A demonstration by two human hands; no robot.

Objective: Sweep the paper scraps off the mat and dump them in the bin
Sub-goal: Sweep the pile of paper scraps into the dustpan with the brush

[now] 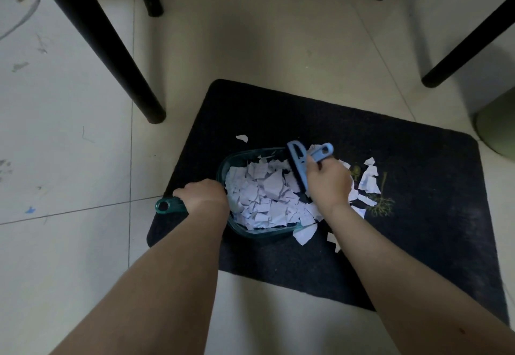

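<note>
**Dustpan heaped with scraps, brush at its mouth**

Left hand (204,197) wrapped around the teal handle (169,206) of the dustpan (237,228), fingers curled over the grip at about 9 o'clock of the pan. Right hand (328,180) clenched around the light blue brush (299,166), knuckles up, handle end with its hanging hole poking out past the fingers toward 1 o'clock. Bristle head set across the pan's open side at about 2 o'clock, touching the heap.

Paper scraps (264,198) piled inside the dustpan, between the two hands, white with faint bluish marks. More loose scraps (369,180) on the dark mat (418,215) just beyond the right hand at 3 o'clock, partly hidden by the wrist. A single scrap (242,138) apart at 12 o'clock of the pan, two more (305,233) at its 5 o'clock edge.

Greenish bin (498,129) at the frame's 3 o'clock edge, off the mat, well apart from the pan. Black chair legs (111,48) on the tiled floor (69,145) at 10 to 2 o'clock.

No readable writing or brand anywhere; only a pale plant motif (381,201) printed on the mat.
</note>
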